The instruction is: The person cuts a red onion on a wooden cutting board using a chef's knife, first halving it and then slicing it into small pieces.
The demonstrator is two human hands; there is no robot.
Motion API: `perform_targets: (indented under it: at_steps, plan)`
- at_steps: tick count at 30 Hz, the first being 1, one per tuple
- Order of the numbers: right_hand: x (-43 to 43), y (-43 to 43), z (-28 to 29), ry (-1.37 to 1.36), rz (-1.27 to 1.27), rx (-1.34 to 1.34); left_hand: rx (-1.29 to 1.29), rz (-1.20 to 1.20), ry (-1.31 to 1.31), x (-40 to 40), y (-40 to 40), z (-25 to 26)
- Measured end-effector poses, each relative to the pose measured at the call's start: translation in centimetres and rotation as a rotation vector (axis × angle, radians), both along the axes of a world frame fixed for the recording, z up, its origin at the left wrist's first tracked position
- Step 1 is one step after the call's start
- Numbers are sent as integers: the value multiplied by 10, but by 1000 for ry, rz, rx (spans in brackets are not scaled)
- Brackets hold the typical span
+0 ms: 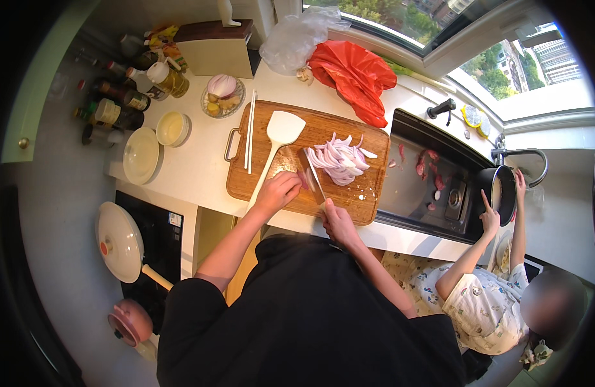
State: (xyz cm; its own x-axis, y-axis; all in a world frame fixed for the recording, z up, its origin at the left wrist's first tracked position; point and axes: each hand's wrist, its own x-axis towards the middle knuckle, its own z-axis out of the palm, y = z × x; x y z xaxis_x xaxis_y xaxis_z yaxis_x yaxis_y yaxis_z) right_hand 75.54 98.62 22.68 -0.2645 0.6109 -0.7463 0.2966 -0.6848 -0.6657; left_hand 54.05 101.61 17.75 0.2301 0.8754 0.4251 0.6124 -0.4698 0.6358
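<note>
My right hand point(340, 223) grips the handle of a kitchen knife point(315, 181), its blade pointing away from me over the wooden cutting board point(242, 181). My left hand point(279, 192) has its fingers curled against a small piece of red onion point(304, 179), just left of the blade. The fingers partly hide that piece. Right of the knife is a heap of sliced red onion point(340, 159). A white spatula point(285, 128) lies on the board with its handle running under or beside my left hand. White chopsticks point(251, 135) rest along the board's left side.
At right, another person point(486, 305) holds a black pot point(491, 191) over the sink point(413, 193), where onion scraps lie. A red plastic bag point(353, 77) sits behind the board. Leftward are a glass plate with onion and ginger point(223, 96), bowls, bottles and a lidded pan point(118, 242).
</note>
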Motion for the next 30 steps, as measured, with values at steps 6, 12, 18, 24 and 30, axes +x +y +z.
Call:
perform_targets:
  at_steps: [6,12,18,24,30]
  plan:
    - [-2,11,27,-62,78,125,-40,4,-11,-1,-1,1]
    - [-1,13,23,-104,129,93,-33,-2,-21,0,0,6]
    - [-3,15,26,-119,134,26,-26,0,-27,0,-1,5]
    - [-11,8,3,-173,158,198,-56,0,-34,-1,-1,3]
    - [-9,8,-1,144,-113,-98,-60,-14,-60,-1,4,4]
